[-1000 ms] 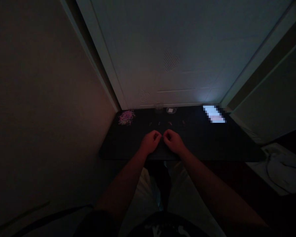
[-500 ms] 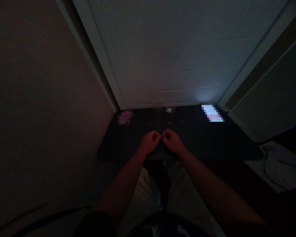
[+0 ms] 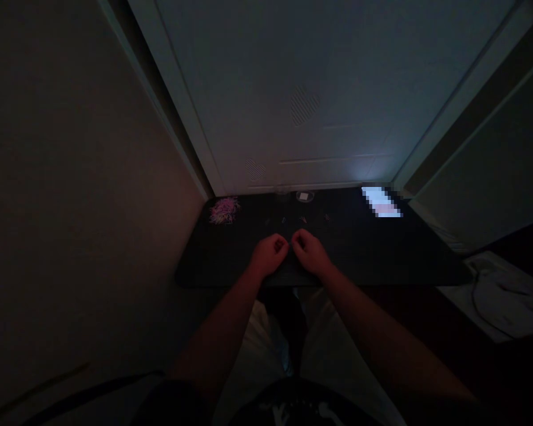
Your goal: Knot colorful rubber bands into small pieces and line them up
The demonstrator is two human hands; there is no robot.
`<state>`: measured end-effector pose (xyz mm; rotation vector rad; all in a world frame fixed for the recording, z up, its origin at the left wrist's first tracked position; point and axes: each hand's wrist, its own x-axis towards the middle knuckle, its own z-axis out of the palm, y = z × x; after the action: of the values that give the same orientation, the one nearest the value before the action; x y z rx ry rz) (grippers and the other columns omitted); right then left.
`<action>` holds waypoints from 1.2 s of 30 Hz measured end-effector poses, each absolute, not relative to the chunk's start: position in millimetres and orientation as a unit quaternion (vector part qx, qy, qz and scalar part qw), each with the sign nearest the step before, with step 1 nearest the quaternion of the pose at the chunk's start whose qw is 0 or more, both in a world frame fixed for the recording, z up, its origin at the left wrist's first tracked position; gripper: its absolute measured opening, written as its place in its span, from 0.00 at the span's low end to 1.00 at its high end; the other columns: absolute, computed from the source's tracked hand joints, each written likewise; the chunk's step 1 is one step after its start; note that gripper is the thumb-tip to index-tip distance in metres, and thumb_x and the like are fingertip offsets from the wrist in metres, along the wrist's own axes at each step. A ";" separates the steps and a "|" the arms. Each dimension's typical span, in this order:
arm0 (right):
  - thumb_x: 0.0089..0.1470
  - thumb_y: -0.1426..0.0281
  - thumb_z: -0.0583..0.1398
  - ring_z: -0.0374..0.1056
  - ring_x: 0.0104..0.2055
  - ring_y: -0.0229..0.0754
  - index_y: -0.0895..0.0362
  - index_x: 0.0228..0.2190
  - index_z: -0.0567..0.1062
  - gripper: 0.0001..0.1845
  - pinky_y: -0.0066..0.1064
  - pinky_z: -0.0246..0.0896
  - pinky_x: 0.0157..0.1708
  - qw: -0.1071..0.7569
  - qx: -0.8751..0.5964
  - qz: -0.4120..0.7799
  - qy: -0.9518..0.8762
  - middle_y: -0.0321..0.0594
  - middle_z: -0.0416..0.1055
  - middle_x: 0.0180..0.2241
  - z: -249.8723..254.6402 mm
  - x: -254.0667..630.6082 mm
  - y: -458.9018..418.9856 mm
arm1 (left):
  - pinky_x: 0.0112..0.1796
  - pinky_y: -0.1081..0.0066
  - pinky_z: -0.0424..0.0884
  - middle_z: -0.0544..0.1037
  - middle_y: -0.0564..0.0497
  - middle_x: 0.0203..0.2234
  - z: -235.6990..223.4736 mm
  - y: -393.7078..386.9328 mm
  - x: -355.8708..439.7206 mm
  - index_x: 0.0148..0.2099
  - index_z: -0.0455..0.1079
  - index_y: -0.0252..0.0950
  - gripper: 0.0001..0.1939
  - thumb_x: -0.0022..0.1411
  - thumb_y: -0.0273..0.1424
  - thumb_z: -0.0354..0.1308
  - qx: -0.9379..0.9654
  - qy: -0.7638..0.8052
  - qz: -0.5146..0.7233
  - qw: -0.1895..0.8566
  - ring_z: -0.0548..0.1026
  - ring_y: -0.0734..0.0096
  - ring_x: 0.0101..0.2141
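Note:
Close together above the front half of a dark table (image 3: 373, 254), my left hand (image 3: 270, 254) and my right hand (image 3: 310, 251) face each other with a narrow gap between the fingertips. Both are closed in a pinch, thumb against curled fingers. Whatever sits in the pinches, if anything, is too small and dim to make out. Just beyond the hands lie several tiny items in a loose row, among them a small pinkish piece (image 3: 302, 219), a pale sliver (image 3: 283, 219) and a dark bit (image 3: 326, 217). Their kind does not show.
A heap of pink and white thin strands (image 3: 224, 210) lies at the table's back left. Along the back edge stand a clear round container (image 3: 282, 190) and a round dish (image 3: 304, 196) with a white square in it. A lit, blurred-out screen (image 3: 382, 202) glows at back right. A pale panel (image 3: 337, 77) rises behind.
My hands stay almost in place, both pinched; the gap between the fingertips looks slightly wider. The view has shifted very little, and the panel looks a bit bluer.

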<state>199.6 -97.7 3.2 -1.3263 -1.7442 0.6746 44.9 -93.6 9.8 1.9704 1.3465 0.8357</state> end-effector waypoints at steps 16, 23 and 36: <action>0.50 0.69 0.53 0.60 0.27 0.37 0.55 0.28 0.66 0.04 0.28 0.54 0.27 0.407 -0.511 0.277 -0.705 0.34 0.65 0.24 1.1 199.7 -97.3 | 0.31 0.75 0.65 0.75 0.52 0.30 13.0 -94.7 45.2 0.39 0.69 0.35 0.10 0.58 0.34 0.52 0.740 0.500 0.335 0.300 0.70 0.76 0.28; 0.49 0.69 0.54 0.60 0.26 0.36 0.55 0.28 0.66 0.03 0.27 0.53 0.26 0.407 -0.515 0.277 -0.702 0.34 0.65 0.24 1.3 199.1 -97.7 | 0.31 0.75 0.65 0.74 0.53 0.28 9.1 -93.2 44.2 0.36 0.68 0.36 0.08 0.58 0.34 0.51 0.744 0.487 0.340 0.305 0.70 0.76 0.28; 0.47 0.69 0.55 0.61 0.25 0.35 0.56 0.28 0.67 0.03 0.27 0.55 0.25 0.411 -0.519 0.285 -0.693 0.33 0.65 0.23 3.9 197.9 -99.5 | 0.30 0.75 0.64 0.74 0.53 0.28 9.8 -93.5 44.4 0.36 0.69 0.35 0.09 0.58 0.34 0.52 0.746 0.488 0.337 0.304 0.70 0.76 0.28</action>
<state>197.9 -99.5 3.9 -1.3061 -1.7457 0.7178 44.4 -93.5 9.8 1.9753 1.2926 0.8935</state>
